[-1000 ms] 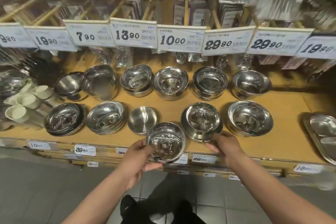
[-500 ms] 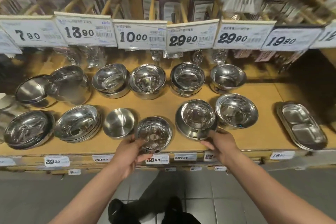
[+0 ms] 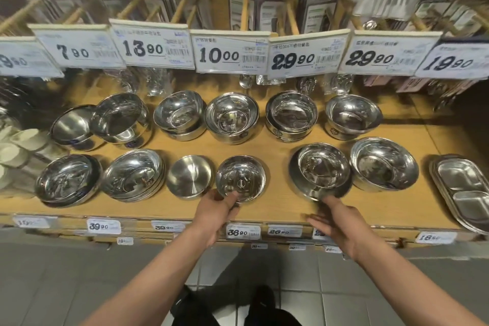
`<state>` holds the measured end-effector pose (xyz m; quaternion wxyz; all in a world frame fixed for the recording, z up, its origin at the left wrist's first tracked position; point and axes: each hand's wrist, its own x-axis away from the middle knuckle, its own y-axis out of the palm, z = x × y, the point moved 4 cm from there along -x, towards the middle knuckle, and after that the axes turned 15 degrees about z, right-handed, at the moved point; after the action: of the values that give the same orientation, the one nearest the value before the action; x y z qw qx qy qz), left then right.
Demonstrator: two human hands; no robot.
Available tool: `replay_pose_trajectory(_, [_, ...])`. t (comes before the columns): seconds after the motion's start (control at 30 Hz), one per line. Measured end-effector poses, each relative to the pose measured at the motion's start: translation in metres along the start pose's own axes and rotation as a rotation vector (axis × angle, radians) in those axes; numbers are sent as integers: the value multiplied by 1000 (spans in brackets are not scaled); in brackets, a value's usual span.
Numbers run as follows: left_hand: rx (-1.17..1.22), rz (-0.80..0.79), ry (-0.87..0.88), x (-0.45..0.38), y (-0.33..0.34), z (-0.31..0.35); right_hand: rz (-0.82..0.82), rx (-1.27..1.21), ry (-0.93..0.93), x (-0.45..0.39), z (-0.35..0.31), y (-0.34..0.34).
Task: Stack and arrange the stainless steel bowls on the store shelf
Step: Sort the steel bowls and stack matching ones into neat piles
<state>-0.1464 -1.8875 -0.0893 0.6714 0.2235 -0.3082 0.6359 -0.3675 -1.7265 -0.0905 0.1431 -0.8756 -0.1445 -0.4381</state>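
Observation:
Two rows of stainless steel bowls stand on the wooden shelf [image 3: 277, 209]. My left hand [image 3: 215, 209] grips the near rim of a small shiny bowl [image 3: 242, 177] in the front row, which rests on the shelf. To its right a bowl stack [image 3: 321, 169] sits on a wider dish. My right hand [image 3: 337, 221] hovers just in front of that stack with fingers spread, holding nothing. A matte bowl [image 3: 190, 176] stands left of the held one. Another bowl [image 3: 385, 163] sits at the front right.
The back row holds several bowl stacks [image 3: 231, 116], one at the left tilted [image 3: 123, 119]. Divided steel trays [image 3: 465, 190] lie at the far right, white cups [image 3: 16, 148] at the far left. Price tags [image 3: 230, 51] hang above; packaged utensils hang behind them.
My left hand carried the small bowl forward and set it on the shelf in the front row. My right hand drew back from the bowl stack and opened. The camera swung left and back.

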Motion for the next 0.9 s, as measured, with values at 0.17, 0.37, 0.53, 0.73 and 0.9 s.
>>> replay_pose_trajectory(0.17, [-13, -35, -35, 7, -26, 1, -200, 197, -63, 34, 20, 46])
replay_pose_trajectory(0.37, [42, 25, -59, 1, -99, 20, -298, 344, -207, 54, 27, 110])
replay_pose_trajectory(0.53, [100, 97, -12, -16, -168, 42, -147, 296, -207, 46, 27, 143])
replay_pose_trajectory(0.73, [233, 207, -8, -42, -221, 63, 105, 301, -213, 50, 22, 130])
replay_pose_trajectory(0.9, [127, 246, 41, -67, -236, 85, 527, 642, -690, 90, 11, 134])
